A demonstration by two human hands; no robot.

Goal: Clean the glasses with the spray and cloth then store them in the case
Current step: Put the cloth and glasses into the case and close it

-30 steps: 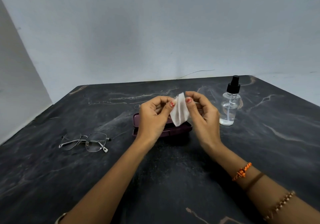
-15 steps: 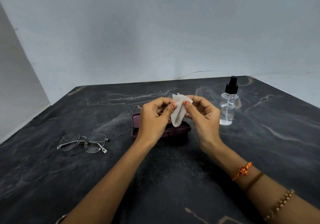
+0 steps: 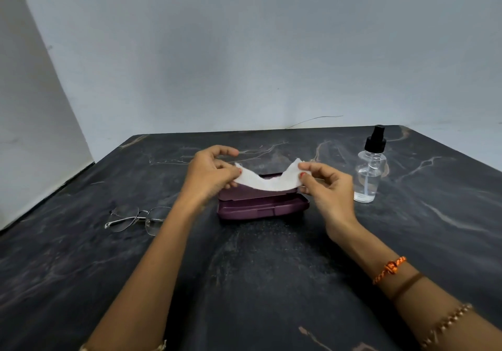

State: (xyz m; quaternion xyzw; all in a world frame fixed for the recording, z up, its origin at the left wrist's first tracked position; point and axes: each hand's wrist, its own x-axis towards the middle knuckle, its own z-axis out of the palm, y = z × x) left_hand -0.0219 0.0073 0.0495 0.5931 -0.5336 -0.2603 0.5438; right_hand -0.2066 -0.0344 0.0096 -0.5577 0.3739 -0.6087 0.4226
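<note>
A white cloth (image 3: 267,180) is stretched out flat between my two hands, just above the maroon glasses case (image 3: 260,207), which lies open on the table. My left hand (image 3: 210,172) pinches the cloth's left end and my right hand (image 3: 327,185) pinches its right end. The thin metal-framed glasses (image 3: 133,219) lie on the table to the left, partly hidden by my left forearm. A clear spray bottle (image 3: 370,170) with a black pump top stands upright to the right of the case.
Everything sits on a dark marbled table (image 3: 258,282) that runs back to a pale wall. A second wall closes the left side. A thin wire (image 3: 315,119) pokes up at the table's far edge.
The cloth was bunched between my fingertips held close together. My hands have moved apart sideways and the cloth is now unfolded into a wide strip over the case.
</note>
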